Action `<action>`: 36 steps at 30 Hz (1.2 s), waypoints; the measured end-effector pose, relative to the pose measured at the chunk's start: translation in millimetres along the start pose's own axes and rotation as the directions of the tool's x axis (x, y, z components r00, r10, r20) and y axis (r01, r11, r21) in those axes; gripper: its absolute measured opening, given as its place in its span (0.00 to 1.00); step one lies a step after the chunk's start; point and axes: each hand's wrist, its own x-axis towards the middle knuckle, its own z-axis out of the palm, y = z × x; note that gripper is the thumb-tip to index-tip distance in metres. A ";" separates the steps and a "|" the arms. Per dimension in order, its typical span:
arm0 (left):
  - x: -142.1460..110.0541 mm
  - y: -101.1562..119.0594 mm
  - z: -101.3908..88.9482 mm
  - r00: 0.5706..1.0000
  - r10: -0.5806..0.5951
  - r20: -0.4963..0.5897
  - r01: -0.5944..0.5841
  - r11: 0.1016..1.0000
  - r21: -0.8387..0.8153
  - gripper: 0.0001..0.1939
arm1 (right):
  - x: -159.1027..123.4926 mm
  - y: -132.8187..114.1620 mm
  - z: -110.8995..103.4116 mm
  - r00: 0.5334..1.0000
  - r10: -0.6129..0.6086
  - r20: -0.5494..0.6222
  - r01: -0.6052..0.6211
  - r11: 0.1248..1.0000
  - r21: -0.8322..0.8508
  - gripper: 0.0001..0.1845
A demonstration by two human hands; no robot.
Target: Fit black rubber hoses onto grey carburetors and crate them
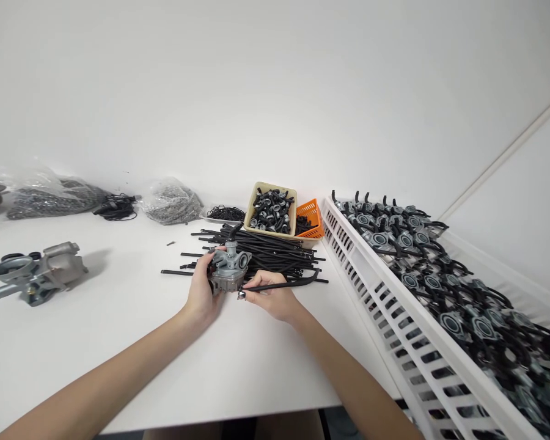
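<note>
My left hand (205, 287) is closed around the left side of a grey metal carburetor (230, 269), held upright just over the white table. A short black rubber piece tops the carburetor. My right hand (270, 294) pinches a black rubber hose (293, 283) near one end, where a small metal clip (241, 294) shows. That end is at the lower right of the carburetor; whether it is pushed onto a fitting I cannot tell. The hose's other end points right and bends upward. Behind the carburetor lies a pile of black hoses (275, 252).
A white crate (394, 293) full of carburetors with hoses stands at right. Behind the pile sit a cream basket (247, 225) of black-and-metal parts and an orange basket (319, 227). Bags of small parts (172, 201) line the wall. Another carburetor (36, 272) lies at left.
</note>
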 end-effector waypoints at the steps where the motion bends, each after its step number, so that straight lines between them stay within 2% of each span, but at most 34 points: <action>1: 0.2 0.0 0.0 1.000 0.004 -0.005 -0.004 1.000 0.006 0.15 | -0.3 -0.1 0.7 1.000 -0.002 -0.002 0.002 1.000 0.000 0.08; 8: 1.8 4.5 3.7 0.992 -0.113 0.056 0.115 0.993 -0.033 0.15 | 3.1 -9.6 2.4 0.996 -0.032 -0.081 0.041 0.992 0.116 0.08; 15: -1.4 14.1 5.8 0.992 -0.050 0.112 0.060 0.995 -0.084 0.14 | 5.0 -11.0 -3.0 0.973 0.010 -0.231 0.066 0.945 0.320 0.13; 21: -4.6 12.9 5.5 0.990 -0.068 0.122 0.078 0.994 -0.073 0.13 | 3.7 -10.3 -0.6 0.964 0.120 -0.238 -0.017 0.918 0.396 0.20; 28: -6.8 14.4 6.5 0.975 -0.052 0.218 0.056 0.998 -0.011 0.14 | 5.4 -7.6 -2.4 0.967 0.144 -0.211 -0.056 0.925 0.376 0.25; 33: -7.5 14.9 7.5 0.977 -0.134 0.164 0.136 0.991 -0.003 0.15 | 4.9 -9.9 -2.8 0.974 0.149 -0.172 -0.068 0.911 0.407 0.27; 36: -7.4 13.9 7.7 0.969 -0.176 0.174 0.179 0.984 -0.007 0.17 | 4.8 -11.5 -1.7 0.976 0.141 -0.167 -0.062 0.912 0.406 0.28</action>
